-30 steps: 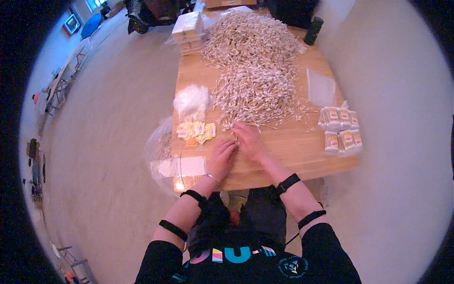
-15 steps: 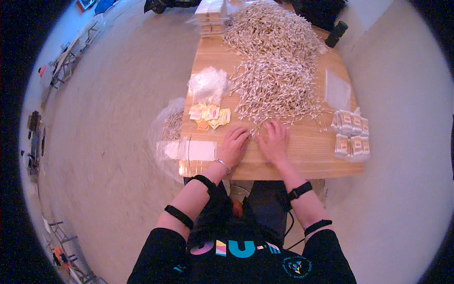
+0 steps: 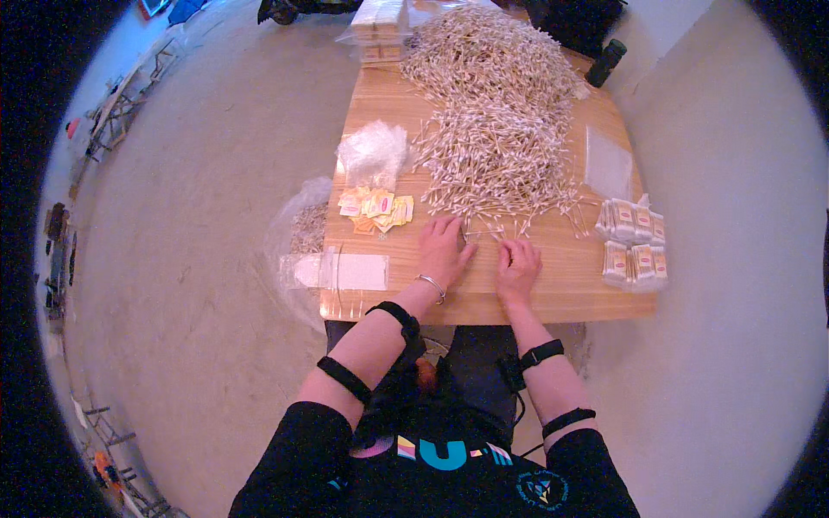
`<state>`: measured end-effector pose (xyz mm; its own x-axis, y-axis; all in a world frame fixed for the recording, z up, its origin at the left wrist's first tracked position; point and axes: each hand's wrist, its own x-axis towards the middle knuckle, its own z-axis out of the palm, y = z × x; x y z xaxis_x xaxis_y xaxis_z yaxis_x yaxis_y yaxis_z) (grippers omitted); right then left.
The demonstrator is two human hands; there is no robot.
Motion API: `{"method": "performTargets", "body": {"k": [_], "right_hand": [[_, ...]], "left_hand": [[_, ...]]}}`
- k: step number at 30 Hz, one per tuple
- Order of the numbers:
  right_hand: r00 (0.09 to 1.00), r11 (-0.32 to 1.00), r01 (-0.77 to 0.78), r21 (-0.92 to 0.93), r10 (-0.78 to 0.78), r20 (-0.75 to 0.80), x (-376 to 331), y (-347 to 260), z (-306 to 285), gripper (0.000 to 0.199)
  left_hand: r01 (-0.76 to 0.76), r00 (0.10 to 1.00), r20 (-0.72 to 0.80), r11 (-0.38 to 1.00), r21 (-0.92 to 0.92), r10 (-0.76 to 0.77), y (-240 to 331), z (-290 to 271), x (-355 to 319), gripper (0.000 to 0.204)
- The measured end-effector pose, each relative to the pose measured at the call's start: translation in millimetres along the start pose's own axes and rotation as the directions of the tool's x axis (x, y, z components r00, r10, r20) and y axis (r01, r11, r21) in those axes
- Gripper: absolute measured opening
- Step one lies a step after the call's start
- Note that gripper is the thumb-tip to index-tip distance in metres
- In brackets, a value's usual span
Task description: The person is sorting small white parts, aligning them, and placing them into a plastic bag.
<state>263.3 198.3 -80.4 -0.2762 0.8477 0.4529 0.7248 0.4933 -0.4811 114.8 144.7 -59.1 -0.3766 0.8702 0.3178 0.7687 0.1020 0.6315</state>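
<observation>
A big heap of cotton swabs point(image 3: 492, 121) spreads over the wooden table, its loose near edge reaching my hands. My left hand point(image 3: 442, 249) lies at that edge, fingers stretched forward and thumb out to the side, with no swab seen in its grasp. My right hand point(image 3: 519, 263) rests a little to the right, its fingers bent and drawn together beside a few stray swabs; anything under its fingertips is hidden. Left of my left hand lie small yellow-and-white printed cards point(image 3: 378, 209), and behind them a bunch of clear plastic bags point(image 3: 373, 154).
Bagged bundles of swabs point(image 3: 635, 244) sit at the table's right edge, below a flat clear bag point(image 3: 609, 162). A white card strip point(image 3: 358, 271) lies front left. A dark cylinder point(image 3: 606, 63) stands far right; stacked packs point(image 3: 380, 34) are far left. A clear sack point(image 3: 302, 233) hangs beside the table.
My hands have moved apart: the left turned and reached slightly forward, the right slid to the right and slightly back. The view has shifted slightly.
</observation>
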Motion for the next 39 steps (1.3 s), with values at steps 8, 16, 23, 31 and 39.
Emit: {"method": "performTargets", "body": {"k": [8,16,23,31,39], "right_hand": [[0.986,0.982,-0.160,-0.098,0.155,-0.054,1.1,-4.0,0.8,0.017],[0.968,0.945,-0.239,-0.223,0.214,-0.132,2.1,-2.9,6.6,0.014],[0.989,0.991,-0.073,-0.109,0.087,0.121,-2.0,-29.0,12.1,0.014],[0.959,0.978,0.148,0.147,-0.179,0.220,-7.5,-42.1,14.8,0.015],[0.946,0.961,0.209,0.180,-0.246,0.211,-3.7,-25.2,-5.2,0.016]], "left_hand": [[-0.167,0.986,-0.031,0.966,-0.197,0.164,-35.4,0.2,-18.4,0.010],[-0.272,0.954,0.098,0.955,-0.116,0.283,-29.1,-41.9,-42.9,0.016],[-0.338,0.925,0.145,0.935,-0.110,0.351,-49.0,-36.2,-48.4,0.027],[-0.187,0.981,0.059,0.982,0.024,0.185,-27.4,-43.4,-40.1,0.042],[-0.248,0.967,0.043,0.968,-0.042,0.249,-39.4,-36.1,-41.3,0.033]]}}
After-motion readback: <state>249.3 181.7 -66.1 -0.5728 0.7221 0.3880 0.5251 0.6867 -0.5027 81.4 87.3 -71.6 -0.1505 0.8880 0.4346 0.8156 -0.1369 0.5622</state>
